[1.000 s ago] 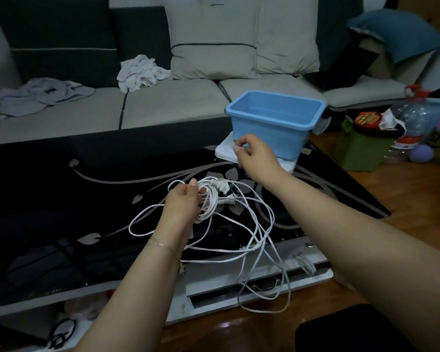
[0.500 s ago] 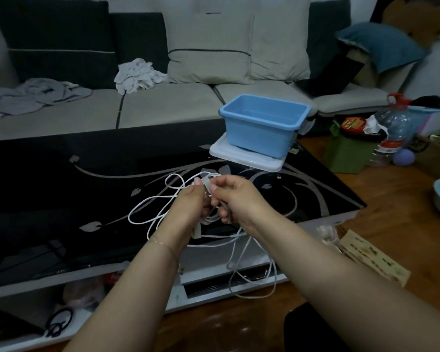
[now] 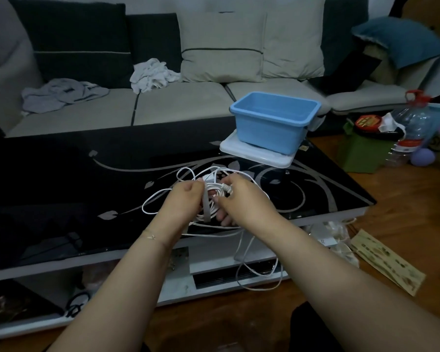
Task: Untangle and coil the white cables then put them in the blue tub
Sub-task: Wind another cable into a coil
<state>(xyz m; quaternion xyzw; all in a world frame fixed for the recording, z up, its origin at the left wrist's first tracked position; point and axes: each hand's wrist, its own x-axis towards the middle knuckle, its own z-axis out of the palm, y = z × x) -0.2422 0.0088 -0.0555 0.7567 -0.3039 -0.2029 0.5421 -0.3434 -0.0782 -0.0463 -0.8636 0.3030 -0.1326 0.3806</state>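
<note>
A tangle of white cables (image 3: 214,189) hangs between my two hands above the black glass table (image 3: 61,179). My left hand (image 3: 183,201) grips the bundled part of the cables. Close beside it, my right hand (image 3: 241,201) pinches a cable end with a white plug. Loose loops spread over the glass to the left and dangle past the table's front edge. The blue tub (image 3: 272,120) stands empty on a white board (image 3: 257,151) at the far right of the table, beyond my hands.
A sofa (image 3: 163,105) with cushions and crumpled clothes runs behind the table. Right of the table, on the wooden floor, are a green box (image 3: 363,153), a large water bottle (image 3: 412,120) and a printed paper sheet (image 3: 386,260). A black cable lies on the lower shelf.
My right hand came back from the white board under the tub to the cable bundle and now pinches a plug end. The left hand kept its grip on the bundle.
</note>
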